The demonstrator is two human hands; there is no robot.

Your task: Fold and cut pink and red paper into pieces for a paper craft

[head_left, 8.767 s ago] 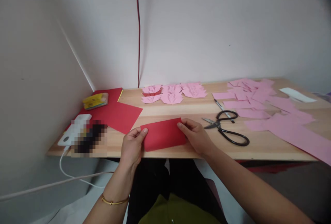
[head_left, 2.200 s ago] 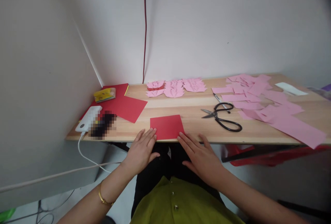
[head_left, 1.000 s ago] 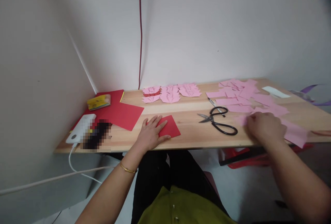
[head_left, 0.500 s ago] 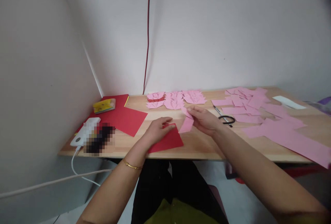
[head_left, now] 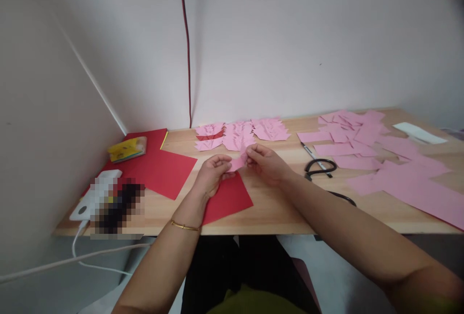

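Observation:
Between my two hands is a strip of pink paper (head_left: pixel 237 163), held above the table. My left hand (head_left: pixel 214 175) pinches its left end between thumb and fingers. The other end is gripped by my right hand (head_left: pixel 266 163), whose thumb and forefinger press together on it. Under my left hand lies a red paper sheet (head_left: pixel 228 200), partly covered by that hand and wrist. Just beyond the hands, several pink paper pieces with jagged edges (head_left: pixel 237 133) lie in groups by the wall.
Pink paper strips (head_left: pixel 348 133) spread over the table's right side. Scissors with black handles (head_left: pixel 321 165) lie partly under my right arm, across a pen (head_left: pixel 316 159). At left are larger red sheets (head_left: pixel 170 171), a yellow packet (head_left: pixel 126 149) and a white power bank (head_left: pixel 96 195) with a cable.
My left hand has risen off the red sheet and taken hold of the pink strip's free end. My right hand has shifted slightly left with the strip. The view has turned a little.

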